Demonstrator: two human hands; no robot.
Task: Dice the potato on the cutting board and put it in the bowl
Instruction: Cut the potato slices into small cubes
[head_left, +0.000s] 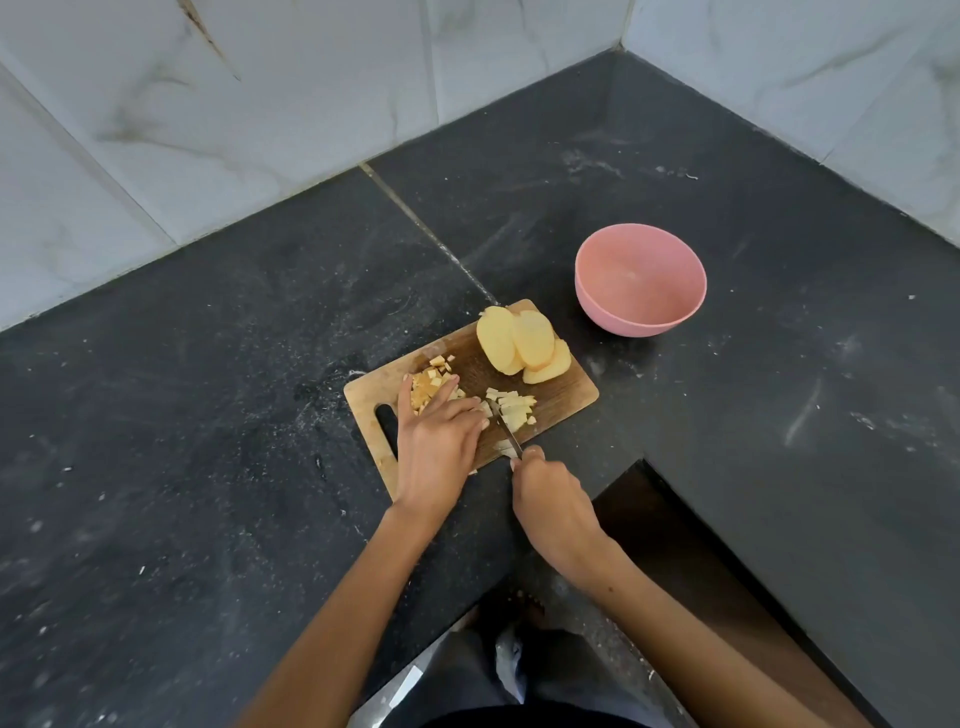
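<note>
Nearest, both forearms reach in from the bottom edge, where dark clothing and a pale strip are too blurred to read. Right hand (548, 501) is curled round a knife (506, 431); its handle is hidden inside the fist and only the thin blade shows, tip among the strips (514, 408). Left hand (439, 436) lies flat on the board (550, 400), fingers straight, partly covering the dice (434, 382) and the board's slot. Farther back, slices (522, 343) lean overlapped at the board's far corner. Beyond, the pink bowl (640, 280) stands apart on the counter (208, 415), holding no potato.
</note>
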